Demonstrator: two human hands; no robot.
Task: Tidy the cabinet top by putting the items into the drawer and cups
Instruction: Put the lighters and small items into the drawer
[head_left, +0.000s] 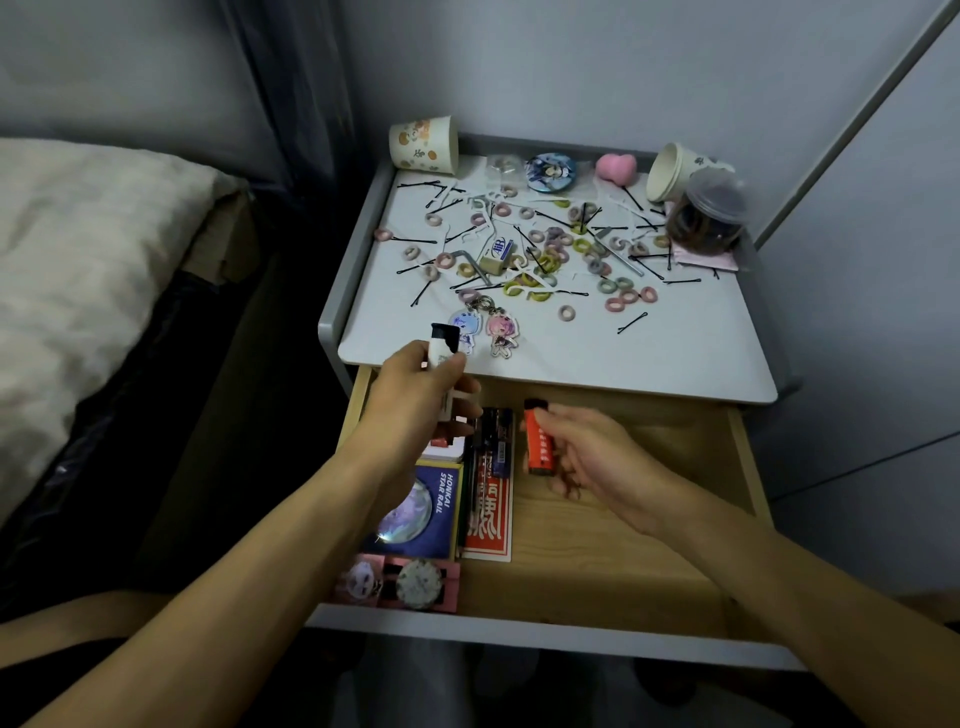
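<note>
A bed (78, 249) with a pale cover is far on the left; next to it is the cabinet top (649, 358), and its drawer (623, 551) is pulled open below.

The left hand (410, 400) is over the left end of the drawer; its fingers are curled tight round a white lighter (440, 356) with a black top, which is up in the air over the front edge of the top.
A paper cup (423, 143) sits at the back left corner.
In the left part of the drawer lie a blue card (415, 514), a pink card (400, 579) and a red packet (488, 525).
Two cartoon keychains (483, 327) lie near the front of the top; black hairpins (415, 240), a small padlock (493, 257) and lots of little hair ties (623, 297) are spread all over behind them; a round badge (549, 171) lies at the back.

The right hand (587, 457) is low inside the drawer; its fingers hold an orange lighter (537, 441), just beside the red packet; I cannot tell if the lighter touches the drawer floor.

A pink heart (615, 167) comes next; a second paper cup (672, 171) lies tipped over at the back right, and a clear jar (706, 213) leans in front of it.
</note>
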